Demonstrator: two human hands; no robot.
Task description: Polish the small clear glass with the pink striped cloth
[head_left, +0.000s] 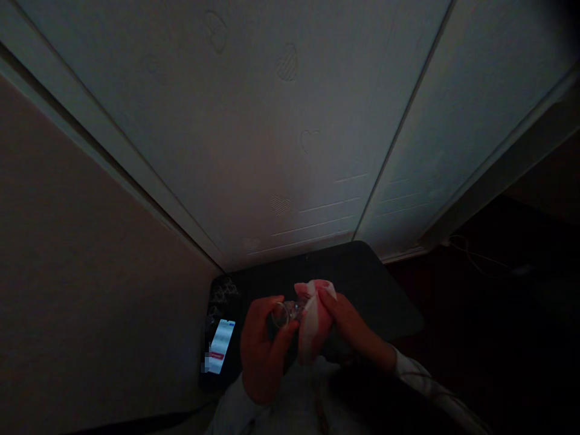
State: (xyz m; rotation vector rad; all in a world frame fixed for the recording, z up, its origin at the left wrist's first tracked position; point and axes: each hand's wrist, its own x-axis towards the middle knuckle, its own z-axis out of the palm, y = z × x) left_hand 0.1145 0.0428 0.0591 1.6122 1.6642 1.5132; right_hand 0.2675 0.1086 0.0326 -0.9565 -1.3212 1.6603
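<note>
My left hand (265, 350) is closed round a small clear glass (281, 315), its round rim showing between thumb and fingers. In my right hand (351, 323) is a pink and white cloth (316, 323), pinched between thumb and fingers. The cloth touches the right end of the glass and covers part of it, and its lower part hangs down. Both hands are close together above the dark table. The picture is dim, so fine detail of the glass cannot be made out.
Below the hands stands a dark table (362, 272) with rounded corners. A lit phone (222, 347) lies at its left, near a patterned item (224, 290). Behind rises a white panel with embossed hearts (281, 205). A white cable (480, 257) runs at the right.
</note>
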